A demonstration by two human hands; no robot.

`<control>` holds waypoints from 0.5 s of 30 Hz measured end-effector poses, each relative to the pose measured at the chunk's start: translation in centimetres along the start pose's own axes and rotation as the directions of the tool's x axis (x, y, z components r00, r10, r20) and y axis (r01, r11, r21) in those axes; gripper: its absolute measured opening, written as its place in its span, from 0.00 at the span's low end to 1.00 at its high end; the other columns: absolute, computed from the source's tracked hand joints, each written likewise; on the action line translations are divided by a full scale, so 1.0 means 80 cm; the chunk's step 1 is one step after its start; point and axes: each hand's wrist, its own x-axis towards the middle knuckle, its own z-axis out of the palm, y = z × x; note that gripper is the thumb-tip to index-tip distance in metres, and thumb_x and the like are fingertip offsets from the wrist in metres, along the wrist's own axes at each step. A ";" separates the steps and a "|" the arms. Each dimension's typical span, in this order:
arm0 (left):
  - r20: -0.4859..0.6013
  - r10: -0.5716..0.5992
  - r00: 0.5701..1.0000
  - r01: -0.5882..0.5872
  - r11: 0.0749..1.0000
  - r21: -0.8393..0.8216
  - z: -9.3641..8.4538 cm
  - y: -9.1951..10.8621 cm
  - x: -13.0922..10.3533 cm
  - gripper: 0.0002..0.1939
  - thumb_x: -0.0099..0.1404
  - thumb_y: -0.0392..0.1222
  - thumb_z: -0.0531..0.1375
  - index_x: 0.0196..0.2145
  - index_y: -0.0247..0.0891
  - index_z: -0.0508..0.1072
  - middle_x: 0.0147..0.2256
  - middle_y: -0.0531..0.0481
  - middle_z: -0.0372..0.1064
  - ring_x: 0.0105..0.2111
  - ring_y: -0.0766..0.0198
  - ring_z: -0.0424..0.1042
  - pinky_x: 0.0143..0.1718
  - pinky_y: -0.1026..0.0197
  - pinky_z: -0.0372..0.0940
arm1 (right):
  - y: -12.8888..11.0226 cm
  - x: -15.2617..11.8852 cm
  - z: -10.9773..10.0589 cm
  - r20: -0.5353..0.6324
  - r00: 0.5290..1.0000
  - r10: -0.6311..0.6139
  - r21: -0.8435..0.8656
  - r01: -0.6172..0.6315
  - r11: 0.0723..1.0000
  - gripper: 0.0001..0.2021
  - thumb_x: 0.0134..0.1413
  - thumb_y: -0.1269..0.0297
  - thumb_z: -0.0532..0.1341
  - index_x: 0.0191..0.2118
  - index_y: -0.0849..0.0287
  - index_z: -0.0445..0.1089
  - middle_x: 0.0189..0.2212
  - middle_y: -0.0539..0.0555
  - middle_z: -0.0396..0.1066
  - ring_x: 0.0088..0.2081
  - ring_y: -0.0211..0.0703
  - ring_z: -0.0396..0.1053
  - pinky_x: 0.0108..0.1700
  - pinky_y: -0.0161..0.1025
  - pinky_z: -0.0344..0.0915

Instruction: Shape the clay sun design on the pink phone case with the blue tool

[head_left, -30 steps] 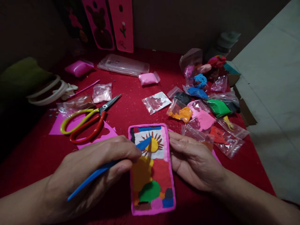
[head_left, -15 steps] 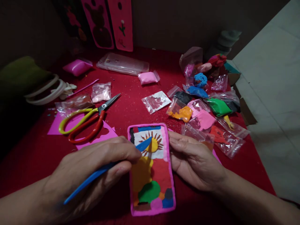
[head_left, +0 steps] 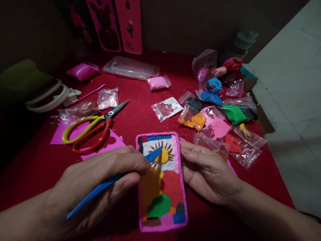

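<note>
My left hand (head_left: 107, 180) is closed around a blue plastic modelling tool (head_left: 94, 192), its flat pointed tip over the yellow clay sun. That sun, ringed with brown rays, sits on a white patch near the top of a phone case (head_left: 173, 185) covered in coloured clay. A raised pink clay border frames the case; yellow, red, green, blue and other patches fill its lower part. Gripping the case along its right edge is my right hand (head_left: 209, 172), the thumb near the border and the fingers partly hidden behind. Whether the tool's tip touches the clay I cannot tell.
Scissors (head_left: 109, 115) with yellow and red handles lie at left on a pink sheet (head_left: 61, 134). Several bags of clay, including a green one (head_left: 234, 113), crowd the right. Clear phone cases (head_left: 131, 68) lie at the back; decorated pink cases (head_left: 129, 30) stand behind on the red cloth.
Almost nothing differs. The tool's tip has shifted very slightly at the sun; both hands keep their holds.
</note>
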 end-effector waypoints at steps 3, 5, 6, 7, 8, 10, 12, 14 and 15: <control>0.002 -0.001 1.000 0.001 1.000 0.002 0.000 0.000 0.000 0.10 0.74 0.42 0.50 0.44 0.46 0.71 0.33 0.57 0.74 0.33 0.74 0.76 0.34 0.80 0.69 | 0.000 0.000 0.000 -0.006 1.000 0.008 -0.007 -0.008 1.000 0.16 0.63 0.74 0.53 0.48 0.64 0.76 0.46 0.57 0.78 0.49 0.41 0.75 0.58 0.40 0.65; -0.010 -0.014 1.000 0.014 1.000 -0.011 0.000 0.000 -0.002 0.10 0.73 0.41 0.52 0.45 0.45 0.72 0.34 0.56 0.74 0.33 0.73 0.76 0.34 0.80 0.70 | 0.000 0.000 0.000 -0.017 1.000 0.012 -0.012 -0.012 1.000 0.15 0.62 0.73 0.53 0.47 0.63 0.76 0.46 0.58 0.78 0.48 0.42 0.75 0.58 0.41 0.65; -0.017 -0.014 1.000 0.014 1.000 -0.019 0.001 0.000 -0.003 0.09 0.73 0.41 0.52 0.45 0.45 0.72 0.34 0.56 0.74 0.34 0.73 0.76 0.35 0.79 0.70 | 0.000 0.000 0.000 -0.024 1.000 0.015 -0.016 -0.016 1.000 0.15 0.62 0.73 0.53 0.47 0.63 0.76 0.45 0.58 0.78 0.48 0.42 0.76 0.57 0.41 0.66; -0.029 -0.015 0.999 0.014 1.000 -0.028 0.002 0.000 -0.005 0.09 0.72 0.41 0.53 0.46 0.44 0.72 0.34 0.56 0.74 0.34 0.72 0.76 0.37 0.79 0.70 | 0.000 0.000 0.000 -0.029 0.999 0.018 -0.017 -0.018 1.000 0.15 0.62 0.73 0.53 0.47 0.63 0.76 0.45 0.58 0.79 0.48 0.42 0.76 0.57 0.42 0.66; -0.056 -0.028 0.998 0.026 0.999 -0.039 0.003 0.000 -0.007 0.09 0.72 0.42 0.53 0.46 0.44 0.72 0.34 0.56 0.74 0.34 0.73 0.75 0.38 0.78 0.70 | 0.000 0.000 0.000 -0.030 0.999 0.018 -0.016 -0.019 1.000 0.15 0.62 0.73 0.54 0.47 0.63 0.76 0.45 0.58 0.79 0.47 0.42 0.76 0.57 0.41 0.67; -0.106 -0.065 0.992 0.059 0.996 -0.061 0.005 0.000 -0.010 0.09 0.72 0.42 0.54 0.46 0.44 0.73 0.35 0.56 0.73 0.35 0.73 0.75 0.43 0.78 0.69 | 0.000 0.000 0.000 -0.025 1.000 0.013 -0.004 -0.013 1.000 0.15 0.62 0.73 0.53 0.47 0.63 0.76 0.45 0.57 0.79 0.47 0.41 0.76 0.56 0.40 0.68; -0.115 -0.086 0.990 0.078 0.994 -0.074 0.007 -0.001 -0.011 0.09 0.72 0.42 0.55 0.46 0.44 0.73 0.35 0.57 0.73 0.35 0.73 0.75 0.44 0.78 0.68 | 0.000 0.000 0.000 -0.009 1.000 0.005 0.014 -0.005 1.000 0.16 0.63 0.74 0.53 0.47 0.63 0.76 0.45 0.56 0.79 0.48 0.40 0.76 0.55 0.38 0.68; -0.084 -0.062 0.995 0.057 0.996 -0.067 0.006 -0.003 -0.011 0.09 0.72 0.42 0.55 0.46 0.44 0.73 0.35 0.57 0.74 0.36 0.73 0.75 0.43 0.78 0.68 | 0.000 0.001 0.000 0.007 1.000 0.003 0.022 -0.003 1.000 0.16 0.64 0.74 0.52 0.47 0.64 0.76 0.46 0.56 0.79 0.48 0.40 0.76 0.55 0.38 0.68; -0.060 -0.041 0.997 0.037 0.997 -0.061 0.005 -0.003 -0.010 0.09 0.72 0.42 0.54 0.46 0.44 0.72 0.35 0.56 0.74 0.36 0.73 0.75 0.42 0.79 0.69 | 0.000 0.001 0.000 0.011 1.000 -0.001 0.025 0.000 1.000 0.16 0.64 0.74 0.52 0.47 0.64 0.76 0.46 0.56 0.79 0.48 0.41 0.76 0.55 0.38 0.68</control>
